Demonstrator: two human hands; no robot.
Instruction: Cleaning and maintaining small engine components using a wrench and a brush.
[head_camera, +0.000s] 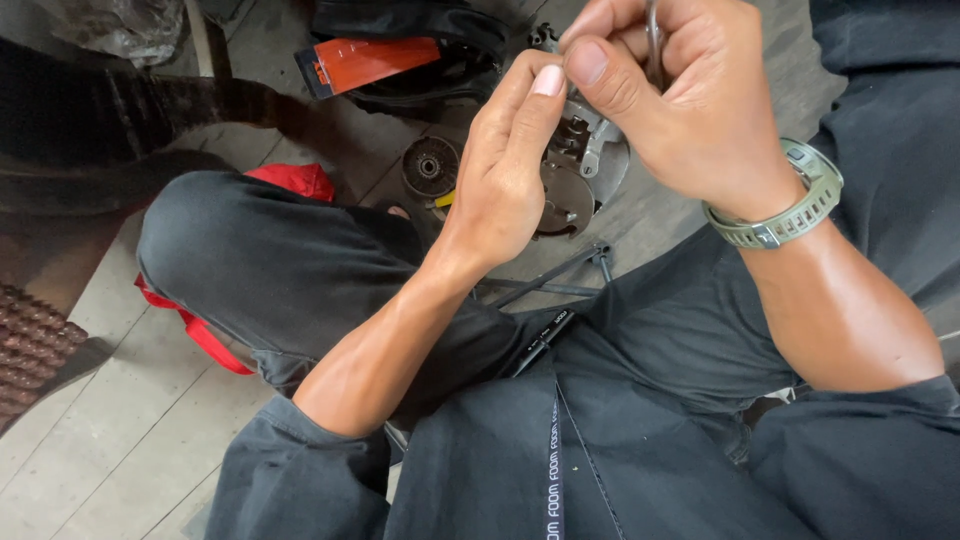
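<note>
Head view shows our left hand (505, 165) resting curled on the grey metal assembly (585, 165) beneath both hands; our right hand (680, 95) pinches a thin metal tool (654, 35) just above it.

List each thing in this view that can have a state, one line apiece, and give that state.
Left hand: fingers curled, resting on the metal assembly.
Right hand: fingers pinched on a thin metal piece.
Metal assembly: opened up, inner parts showing.
Round disc part: lying loose on the floor.
Wristwatch: strapped on the right wrist.
</note>
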